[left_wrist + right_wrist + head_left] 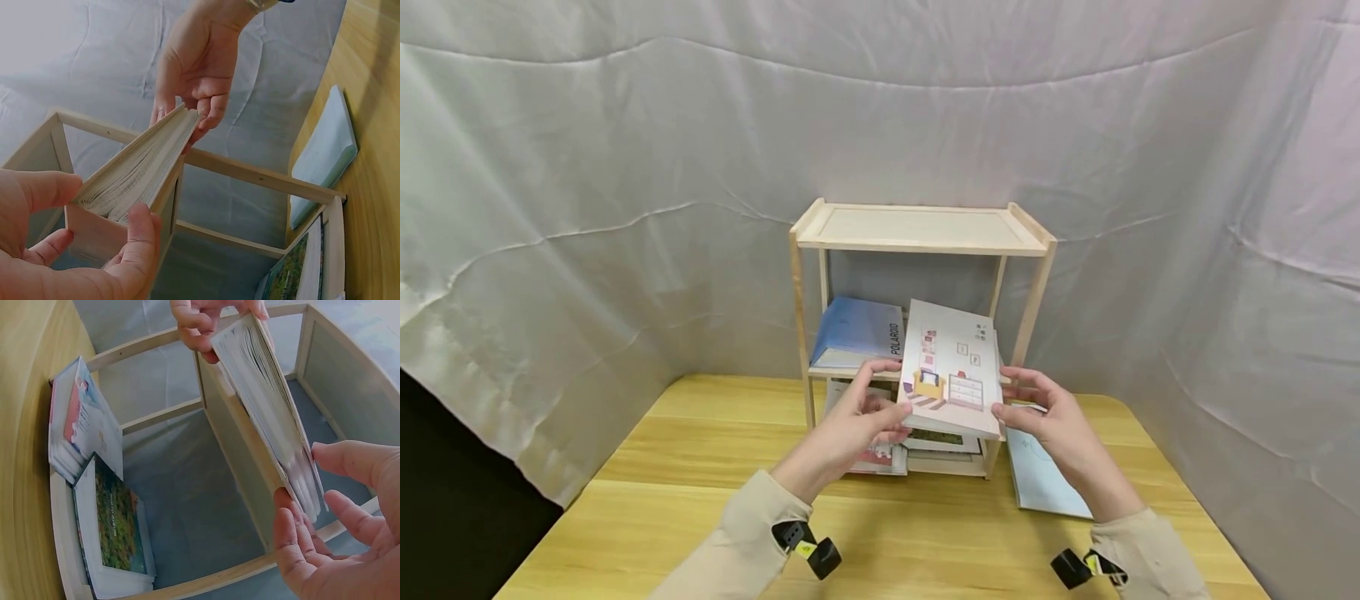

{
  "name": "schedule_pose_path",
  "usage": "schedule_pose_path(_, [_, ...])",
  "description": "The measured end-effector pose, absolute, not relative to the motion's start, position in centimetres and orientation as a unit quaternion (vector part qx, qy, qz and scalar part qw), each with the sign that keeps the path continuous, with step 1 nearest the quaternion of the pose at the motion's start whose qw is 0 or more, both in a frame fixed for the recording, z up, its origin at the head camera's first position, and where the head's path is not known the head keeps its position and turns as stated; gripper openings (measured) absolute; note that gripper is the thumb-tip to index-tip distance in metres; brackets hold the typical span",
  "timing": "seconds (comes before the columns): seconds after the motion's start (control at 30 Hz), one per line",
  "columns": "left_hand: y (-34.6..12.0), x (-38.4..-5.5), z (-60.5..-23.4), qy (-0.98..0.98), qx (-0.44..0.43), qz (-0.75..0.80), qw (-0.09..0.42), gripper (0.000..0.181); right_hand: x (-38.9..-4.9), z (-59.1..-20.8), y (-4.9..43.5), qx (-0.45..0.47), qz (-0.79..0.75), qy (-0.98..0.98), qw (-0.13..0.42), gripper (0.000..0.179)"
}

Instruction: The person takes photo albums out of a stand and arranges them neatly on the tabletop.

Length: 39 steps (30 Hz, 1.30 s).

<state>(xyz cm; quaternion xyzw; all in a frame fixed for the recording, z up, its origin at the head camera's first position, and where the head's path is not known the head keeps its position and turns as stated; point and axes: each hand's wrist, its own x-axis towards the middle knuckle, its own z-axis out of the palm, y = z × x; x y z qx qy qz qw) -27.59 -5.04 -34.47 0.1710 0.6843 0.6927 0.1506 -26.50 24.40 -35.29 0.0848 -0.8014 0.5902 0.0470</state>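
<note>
A white-covered book (952, 354) with furniture drawings is held tilted between both hands, in front of the wooden shelf's middle level. The left hand (867, 417) grips its left side, thumb over the cover and fingers beneath. On the opposite side, the right hand (1051, 421) holds the edge between thumb and fingers. Page edges of this book (140, 172) show in the left wrist view. A blue book (863, 327) marked POLAROID lies slanted on the middle level, left of the held book.
The small wooden shelf (921, 229) stands on a wood-grain table (700, 492). Its bottom level bears several books, among them one with a green picture cover (115, 519). A light blue book (1048, 471) lies on the table at right. Grey cloth (625, 167) hangs behind.
</note>
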Motion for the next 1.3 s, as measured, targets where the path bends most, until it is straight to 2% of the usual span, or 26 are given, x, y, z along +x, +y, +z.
schedule_pose_path(0.87, [-5.6, -25.7, -37.0, 0.688, 0.183, 0.685, 0.153, 0.067, -26.8, -36.3, 24.2, 0.097, 0.595, -0.796, 0.052, 0.065])
schedule_pose_path(1.07, [-5.7, -25.2, -37.4, 0.685, 0.188, 0.685, 0.163, 0.066, -26.5, -37.1, 24.2, 0.093, 0.6, -0.793, 0.052, 0.065])
schedule_pose_path(1.3, [-6.2, -24.9, -38.0, 0.71, 0.204, 0.657, 0.153, 0.065, -26.3, -38.0, 24.2, 0.091, 0.594, -0.797, 0.06, 0.066])
